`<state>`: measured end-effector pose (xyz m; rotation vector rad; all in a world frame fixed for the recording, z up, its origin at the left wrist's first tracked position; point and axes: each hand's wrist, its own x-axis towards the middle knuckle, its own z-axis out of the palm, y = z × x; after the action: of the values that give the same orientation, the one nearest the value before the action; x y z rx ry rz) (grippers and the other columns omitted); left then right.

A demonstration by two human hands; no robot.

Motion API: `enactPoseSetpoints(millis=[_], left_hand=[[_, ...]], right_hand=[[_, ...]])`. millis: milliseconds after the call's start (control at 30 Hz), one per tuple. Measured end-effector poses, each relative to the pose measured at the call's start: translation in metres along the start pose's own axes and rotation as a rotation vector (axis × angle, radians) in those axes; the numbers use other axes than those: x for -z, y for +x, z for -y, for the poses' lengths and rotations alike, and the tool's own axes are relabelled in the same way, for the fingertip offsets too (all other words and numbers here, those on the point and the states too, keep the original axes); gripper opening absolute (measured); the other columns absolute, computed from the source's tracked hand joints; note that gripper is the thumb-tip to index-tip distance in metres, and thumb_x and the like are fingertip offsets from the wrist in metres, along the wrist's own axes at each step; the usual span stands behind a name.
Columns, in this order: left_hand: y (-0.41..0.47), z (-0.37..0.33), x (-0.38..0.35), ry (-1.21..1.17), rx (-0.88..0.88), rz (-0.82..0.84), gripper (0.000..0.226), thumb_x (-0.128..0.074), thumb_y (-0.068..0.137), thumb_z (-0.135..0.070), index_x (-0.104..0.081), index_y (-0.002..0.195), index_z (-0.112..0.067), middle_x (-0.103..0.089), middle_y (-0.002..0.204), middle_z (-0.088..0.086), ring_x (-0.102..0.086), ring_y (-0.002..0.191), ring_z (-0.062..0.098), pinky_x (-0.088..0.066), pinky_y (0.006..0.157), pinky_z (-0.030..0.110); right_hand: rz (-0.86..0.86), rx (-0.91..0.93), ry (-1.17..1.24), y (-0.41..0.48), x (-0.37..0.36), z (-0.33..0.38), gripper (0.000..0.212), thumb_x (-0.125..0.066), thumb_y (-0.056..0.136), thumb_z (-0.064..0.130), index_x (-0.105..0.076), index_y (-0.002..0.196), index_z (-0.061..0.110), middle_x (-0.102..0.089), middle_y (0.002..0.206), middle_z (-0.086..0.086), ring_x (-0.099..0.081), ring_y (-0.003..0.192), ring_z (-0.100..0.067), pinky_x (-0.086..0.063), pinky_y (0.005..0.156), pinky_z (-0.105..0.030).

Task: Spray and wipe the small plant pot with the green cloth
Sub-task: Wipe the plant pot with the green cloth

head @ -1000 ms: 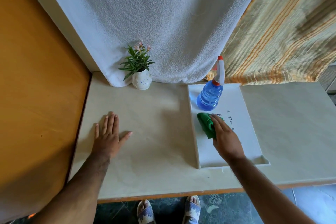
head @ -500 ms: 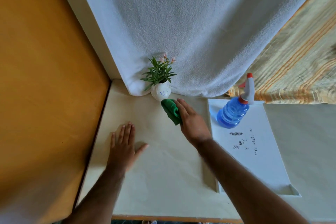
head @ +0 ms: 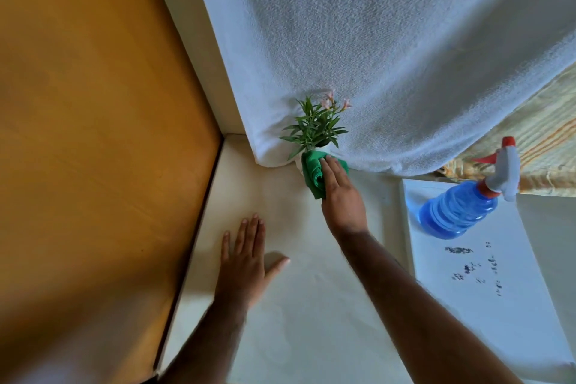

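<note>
Against the draped white towel [head: 389,56], the small plant pot [head: 300,160] is now covered by the green cloth [head: 314,176], carried over from the tray [head: 486,274] and pressed on by the right hand [head: 341,196]; wiping appears begun. Left hand [head: 246,262] lies flat, empty.

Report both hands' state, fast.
Left hand: open, flat on the table, holding nothing.
Right hand: pressing the green cloth against the small plant pot.

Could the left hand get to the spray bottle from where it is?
Probably not easily. The left hand lies flat on the table, and the right arm crosses between it and the spray bottle, which stands far off on the right.
</note>
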<state>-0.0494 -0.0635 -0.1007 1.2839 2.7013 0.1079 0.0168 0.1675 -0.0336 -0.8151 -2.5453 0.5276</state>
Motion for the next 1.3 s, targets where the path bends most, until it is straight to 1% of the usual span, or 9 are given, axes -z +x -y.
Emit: enactPoseSetpoints(millis=[133,333,467,600,700,867,1033,1200,1300], left_hand=[[-0.001,0.000,0.000,0.012,0.010,-0.004,0.098,-0.026,0.089,-0.080,-0.021,0.157,-0.010,-0.019,0.166,0.010,-0.021,0.152,0.029,-0.021,0.118,0.059],[0.000,-0.001,0.001,0.019,0.011,0.006,0.098,-0.025,0.089,-0.080,-0.022,0.157,-0.009,-0.019,0.166,0.011,-0.018,0.153,0.028,-0.021,0.119,0.059],[0.001,-0.001,0.002,0.026,0.020,0.011,0.099,-0.023,0.089,-0.081,-0.020,0.157,-0.010,-0.019,0.166,0.010,-0.020,0.152,0.028,-0.021,0.119,0.058],[0.000,-0.002,0.002,0.027,0.022,0.022,0.100,-0.023,0.088,-0.082,-0.020,0.158,-0.010,-0.018,0.166,0.010,-0.020,0.152,0.028,-0.021,0.119,0.058],[0.000,-0.002,0.002,0.037,0.023,0.012,0.099,-0.025,0.089,-0.081,-0.020,0.157,-0.010,-0.018,0.167,0.010,-0.017,0.153,0.027,-0.020,0.120,0.058],[0.000,-0.003,0.003,0.029,0.021,0.001,0.097,-0.028,0.090,-0.079,-0.022,0.157,-0.010,-0.019,0.167,0.010,-0.017,0.153,0.026,-0.020,0.120,0.058],[0.000,-0.002,0.003,0.022,0.022,0.013,0.099,-0.026,0.088,-0.081,-0.020,0.157,-0.010,-0.017,0.167,0.009,-0.021,0.152,0.028,-0.022,0.119,0.058],[-0.001,-0.002,0.003,0.024,0.018,0.012,0.099,-0.025,0.089,-0.081,-0.019,0.158,-0.009,-0.017,0.167,0.010,-0.020,0.152,0.028,-0.021,0.119,0.058],[-0.001,-0.001,0.002,0.025,0.022,0.011,0.098,-0.025,0.090,-0.080,-0.018,0.158,-0.009,-0.016,0.167,0.010,-0.016,0.153,0.027,-0.019,0.120,0.058]], right_hand=[[-0.005,0.042,0.004,-0.002,-0.013,-0.005,0.072,-0.067,0.069,-0.024,-0.058,0.138,-0.005,-0.054,0.144,-0.025,-0.054,0.131,-0.042,-0.046,0.102,-0.050],[0.054,0.044,0.009,-0.011,-0.015,-0.008,0.077,-0.068,0.064,-0.024,-0.060,0.138,-0.001,-0.055,0.145,-0.021,-0.056,0.131,-0.038,-0.056,0.093,-0.050],[-0.008,0.085,0.031,0.000,-0.004,-0.002,0.077,-0.066,0.068,-0.023,-0.057,0.141,0.001,-0.054,0.148,-0.018,-0.051,0.136,-0.035,-0.047,0.103,-0.042],[0.011,0.167,-0.019,0.003,-0.008,-0.002,0.064,-0.064,0.074,-0.018,-0.060,0.136,-0.004,-0.058,0.142,-0.021,-0.055,0.132,-0.038,-0.047,0.104,-0.046],[0.062,0.223,-0.080,-0.005,-0.018,-0.012,0.052,-0.051,0.083,-0.008,-0.061,0.134,-0.006,-0.059,0.140,-0.023,-0.056,0.130,-0.040,-0.051,0.102,-0.052],[0.075,0.181,-0.050,-0.011,-0.018,-0.012,0.064,-0.070,0.071,-0.020,-0.062,0.133,-0.005,-0.059,0.140,-0.023,-0.057,0.130,-0.039,-0.048,0.105,-0.051],[0.007,0.309,-0.059,0.006,-0.003,0.013,0.053,-0.039,0.088,0.004,-0.062,0.134,-0.004,-0.059,0.142,-0.020,-0.054,0.133,-0.034,-0.040,0.110,-0.039],[0.093,0.360,-0.119,0.005,-0.013,0.003,0.053,-0.033,0.086,0.003,-0.065,0.127,-0.009,-0.062,0.136,-0.025,-0.059,0.126,-0.041,-0.053,0.099,-0.052],[0.152,0.365,-0.144,-0.001,-0.017,-0.004,0.054,-0.032,0.085,0.002,-0.065,0.125,-0.010,-0.063,0.134,-0.026,-0.060,0.125,-0.041,-0.054,0.098,-0.053]])
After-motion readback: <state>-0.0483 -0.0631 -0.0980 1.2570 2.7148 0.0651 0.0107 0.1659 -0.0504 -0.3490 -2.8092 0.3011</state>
